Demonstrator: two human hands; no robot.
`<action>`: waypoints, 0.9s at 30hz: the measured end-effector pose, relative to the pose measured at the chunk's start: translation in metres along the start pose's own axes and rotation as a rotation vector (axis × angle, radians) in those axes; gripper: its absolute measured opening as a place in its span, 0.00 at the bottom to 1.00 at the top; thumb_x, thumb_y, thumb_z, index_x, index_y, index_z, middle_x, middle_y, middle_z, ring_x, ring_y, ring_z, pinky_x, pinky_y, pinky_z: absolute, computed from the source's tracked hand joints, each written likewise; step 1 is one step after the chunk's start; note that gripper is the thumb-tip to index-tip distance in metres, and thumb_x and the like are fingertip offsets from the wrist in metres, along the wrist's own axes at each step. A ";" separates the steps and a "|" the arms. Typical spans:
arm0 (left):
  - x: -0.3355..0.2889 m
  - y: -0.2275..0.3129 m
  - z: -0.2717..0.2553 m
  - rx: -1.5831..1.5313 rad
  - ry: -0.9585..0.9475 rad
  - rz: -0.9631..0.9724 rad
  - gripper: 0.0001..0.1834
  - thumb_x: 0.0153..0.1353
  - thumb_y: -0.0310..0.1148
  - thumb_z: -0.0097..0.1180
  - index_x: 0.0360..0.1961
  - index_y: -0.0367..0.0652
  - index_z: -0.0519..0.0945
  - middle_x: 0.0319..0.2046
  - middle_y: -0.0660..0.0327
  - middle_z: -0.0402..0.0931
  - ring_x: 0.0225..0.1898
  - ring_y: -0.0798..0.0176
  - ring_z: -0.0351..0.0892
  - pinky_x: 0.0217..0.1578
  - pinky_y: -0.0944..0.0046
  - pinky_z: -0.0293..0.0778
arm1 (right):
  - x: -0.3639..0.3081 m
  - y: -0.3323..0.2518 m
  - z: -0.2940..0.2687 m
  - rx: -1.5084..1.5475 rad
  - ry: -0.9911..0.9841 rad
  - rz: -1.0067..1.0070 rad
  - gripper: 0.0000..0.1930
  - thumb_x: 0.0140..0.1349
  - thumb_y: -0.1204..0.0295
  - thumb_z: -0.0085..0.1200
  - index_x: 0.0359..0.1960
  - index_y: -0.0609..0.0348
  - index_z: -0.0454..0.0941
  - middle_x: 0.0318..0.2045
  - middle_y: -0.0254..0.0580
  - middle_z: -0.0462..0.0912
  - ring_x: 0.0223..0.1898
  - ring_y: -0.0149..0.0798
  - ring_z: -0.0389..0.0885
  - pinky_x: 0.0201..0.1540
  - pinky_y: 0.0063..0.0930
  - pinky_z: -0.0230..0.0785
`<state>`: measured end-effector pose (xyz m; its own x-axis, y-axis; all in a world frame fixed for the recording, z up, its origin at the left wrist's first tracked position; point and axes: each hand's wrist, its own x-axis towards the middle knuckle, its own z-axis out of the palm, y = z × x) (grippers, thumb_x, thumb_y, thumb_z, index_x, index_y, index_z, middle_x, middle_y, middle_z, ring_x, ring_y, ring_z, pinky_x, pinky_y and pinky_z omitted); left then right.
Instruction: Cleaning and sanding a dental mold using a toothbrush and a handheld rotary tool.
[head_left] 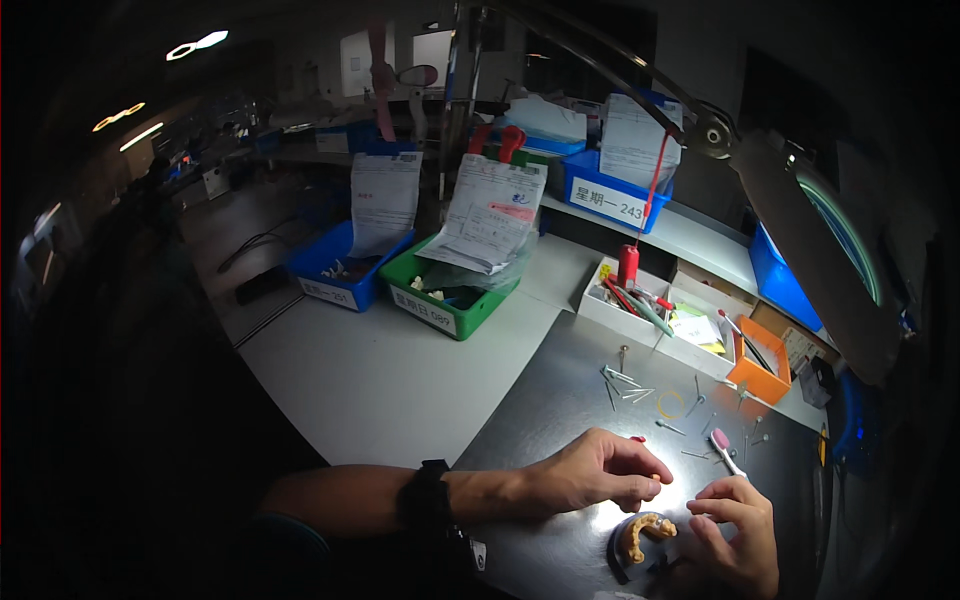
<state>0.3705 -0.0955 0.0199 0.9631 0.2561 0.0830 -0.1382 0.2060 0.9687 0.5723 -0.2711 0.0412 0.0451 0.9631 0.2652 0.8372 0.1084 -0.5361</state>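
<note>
So the tan tooth model [649, 524] sits on the dark mat [535, 405], near both hands. Left hand [598, 472] has its fingertips drawn close, right hand [738, 522] is loosely curled beside the model (can't tell if either's pinching anything). My worry: one clumsy knuckle tips the model, or something tiny drops among those loose pins [627, 380].

Curved, hard tooth model [636, 541]: tan
Long, thin brush [728, 453]: white, pink head
Flat, shiny work sheet [560, 400]: dark grey
Deep, boxy plastic bin [492, 309]: green
Small, boxy plastic tray [757, 379]: orange
</note>
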 end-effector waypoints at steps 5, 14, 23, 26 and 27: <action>-0.003 -0.001 0.003 -0.014 0.009 0.052 0.11 0.64 0.30 0.57 0.43 0.32 0.80 0.33 0.61 0.78 0.31 0.72 0.77 0.33 0.72 0.74 | -0.010 0.037 0.002 -0.270 0.052 -0.148 0.12 0.55 0.81 0.58 0.41 0.59 0.80 0.39 0.50 0.82 0.41 0.50 0.80 0.45 0.39 0.71; -0.002 -0.007 0.001 0.089 0.011 0.126 0.11 0.65 0.31 0.55 0.40 0.32 0.80 0.29 0.63 0.75 0.28 0.73 0.75 0.31 0.73 0.73 | -0.015 0.043 0.012 -0.758 0.090 -0.549 0.16 0.56 0.72 0.60 0.48 0.48 0.78 0.47 0.34 0.79 0.46 0.38 0.79 0.43 0.31 0.74; -0.001 0.001 0.008 0.309 0.011 0.261 0.10 0.66 0.30 0.53 0.42 0.34 0.80 0.27 0.67 0.74 0.28 0.76 0.72 0.32 0.73 0.69 | -0.008 0.024 0.003 -1.149 0.022 -0.681 0.16 0.62 0.72 0.52 0.52 0.52 0.76 0.53 0.41 0.76 0.55 0.39 0.74 0.51 0.33 0.72; -0.007 -0.002 0.011 0.306 -0.011 0.278 0.10 0.66 0.30 0.54 0.42 0.34 0.80 0.30 0.66 0.76 0.30 0.76 0.72 0.34 0.73 0.70 | -0.014 0.054 0.002 -0.434 -0.054 -0.243 0.15 0.65 0.69 0.52 0.52 0.56 0.76 0.54 0.46 0.76 0.52 0.42 0.75 0.48 0.37 0.71; -0.011 -0.002 0.011 0.304 -0.011 0.278 0.10 0.66 0.30 0.54 0.42 0.34 0.80 0.30 0.66 0.76 0.30 0.76 0.72 0.34 0.73 0.70 | -0.016 0.055 0.003 -0.064 -0.086 -0.032 0.14 0.66 0.68 0.51 0.51 0.58 0.77 0.55 0.48 0.75 0.51 0.43 0.75 0.46 0.39 0.71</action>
<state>0.3629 -0.1090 0.0199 0.9013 0.2519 0.3524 -0.3207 -0.1588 0.9338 0.6155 -0.2798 0.0053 -0.0271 0.9773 0.2102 0.8706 0.1264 -0.4754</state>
